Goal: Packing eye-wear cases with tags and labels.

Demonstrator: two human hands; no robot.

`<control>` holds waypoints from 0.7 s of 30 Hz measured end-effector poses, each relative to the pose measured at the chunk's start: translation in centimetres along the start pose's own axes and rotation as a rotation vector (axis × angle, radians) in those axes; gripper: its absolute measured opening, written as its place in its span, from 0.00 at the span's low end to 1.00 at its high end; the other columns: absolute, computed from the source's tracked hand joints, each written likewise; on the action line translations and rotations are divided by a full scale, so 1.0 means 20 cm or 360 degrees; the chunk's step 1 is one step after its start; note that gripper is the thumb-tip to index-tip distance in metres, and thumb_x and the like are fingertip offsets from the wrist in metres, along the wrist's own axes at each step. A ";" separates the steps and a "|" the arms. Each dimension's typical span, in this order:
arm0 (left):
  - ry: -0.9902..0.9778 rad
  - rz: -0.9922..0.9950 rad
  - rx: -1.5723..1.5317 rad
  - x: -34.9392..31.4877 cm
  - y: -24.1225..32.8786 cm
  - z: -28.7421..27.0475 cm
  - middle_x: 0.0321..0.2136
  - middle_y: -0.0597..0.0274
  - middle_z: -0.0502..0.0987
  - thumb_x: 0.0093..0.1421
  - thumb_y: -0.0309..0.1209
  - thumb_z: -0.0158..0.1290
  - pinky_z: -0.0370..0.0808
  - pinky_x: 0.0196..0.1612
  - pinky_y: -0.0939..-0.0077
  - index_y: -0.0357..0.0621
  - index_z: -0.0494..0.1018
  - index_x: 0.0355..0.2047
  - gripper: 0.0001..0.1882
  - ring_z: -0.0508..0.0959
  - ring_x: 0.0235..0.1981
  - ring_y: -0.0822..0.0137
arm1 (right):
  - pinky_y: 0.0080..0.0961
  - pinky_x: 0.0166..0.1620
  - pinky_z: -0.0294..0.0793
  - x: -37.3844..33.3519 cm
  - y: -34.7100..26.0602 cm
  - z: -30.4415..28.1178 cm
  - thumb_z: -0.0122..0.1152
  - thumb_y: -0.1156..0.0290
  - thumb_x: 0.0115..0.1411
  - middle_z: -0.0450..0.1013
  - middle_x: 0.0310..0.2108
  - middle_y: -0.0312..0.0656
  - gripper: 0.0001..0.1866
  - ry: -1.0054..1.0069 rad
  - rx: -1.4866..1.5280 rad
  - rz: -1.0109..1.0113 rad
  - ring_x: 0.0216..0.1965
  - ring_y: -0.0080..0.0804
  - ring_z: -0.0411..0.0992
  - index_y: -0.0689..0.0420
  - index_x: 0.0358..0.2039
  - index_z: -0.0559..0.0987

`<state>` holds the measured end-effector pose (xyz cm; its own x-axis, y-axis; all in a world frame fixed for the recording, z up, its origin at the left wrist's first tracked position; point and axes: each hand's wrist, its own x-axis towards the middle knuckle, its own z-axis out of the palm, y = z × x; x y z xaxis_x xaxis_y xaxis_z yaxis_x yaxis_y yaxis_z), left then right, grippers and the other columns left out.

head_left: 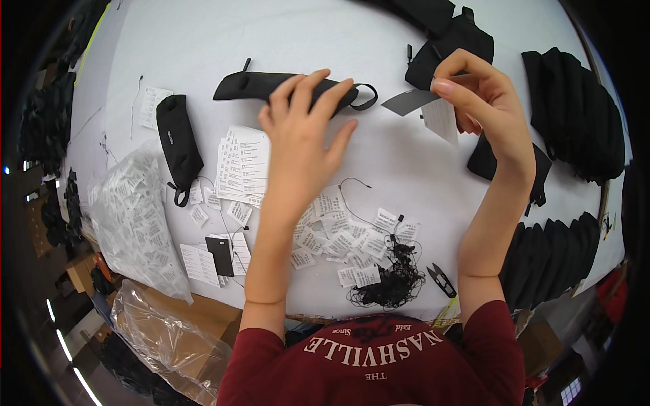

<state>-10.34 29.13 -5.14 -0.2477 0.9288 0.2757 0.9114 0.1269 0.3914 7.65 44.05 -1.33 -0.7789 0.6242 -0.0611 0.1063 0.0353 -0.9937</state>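
A slim black zippered pouch (245, 88) with a wrist loop lies across the table under my left hand (305, 122). The fingers of that hand are spread and rest over the pouch, hiding part of it. Above the table to the right, my right hand (477, 98) is closed in a pinch on hang tags, a dark grey card (409, 102) and a white card (441, 120). Its fingers hide the tags' upper end. Behind that hand sits another black pouch (468, 44). A second slim black pouch (179, 139) lies left of a stack of white printed cards (242, 166).
Loose white labels (349, 237) and tangled black strings (391, 287) lie near me, beside small thread snips (441, 280). A clear bag of labels (135, 216) stands at left. Rows of black pouches (575, 115) line the right side. A black tag (220, 256) lies near left.
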 end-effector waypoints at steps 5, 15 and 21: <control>0.0043 -0.0203 0.0043 -0.04 0.00 0.10 0.42 0.64 0.69 0.48 0.28 0.59 0.56 0.52 0.56 0.54 0.76 0.41 0.17 0.62 0.49 0.60 | 0.11 0.19 0.53 0.03 0.03 0.04 0.61 0.64 0.56 0.64 0.16 0.26 0.09 -0.0036 -0.0128 0.0029 0.16 0.10 0.57 0.56 0.28 0.76; -0.0007 0.0039 -0.0313 0.00 -0.11 0.10 0.48 0.71 0.72 0.47 0.19 0.55 0.32 0.62 0.37 0.54 0.78 0.31 0.13 0.57 0.61 0.55 | 0.12 0.20 0.54 0.02 0.06 0.01 0.61 0.64 0.56 0.64 0.16 0.26 0.08 0.0071 -0.0292 0.0040 0.16 0.11 0.58 0.55 0.28 0.76; 0.0004 0.0097 -0.0128 -0.02 -0.06 0.11 0.47 0.67 0.71 0.46 0.26 0.57 0.49 0.57 0.57 0.56 0.78 0.32 0.12 0.60 0.56 0.56 | 0.13 0.20 0.54 0.02 0.07 0.01 0.61 0.65 0.56 0.64 0.16 0.27 0.08 -0.0101 -0.0419 0.0117 0.17 0.12 0.58 0.57 0.27 0.76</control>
<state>-10.67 29.39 -7.72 -0.1934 0.9331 0.3031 0.8956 0.0418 0.4429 7.36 44.09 -2.76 -0.7994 0.5827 -0.1462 0.3145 0.1984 -0.9283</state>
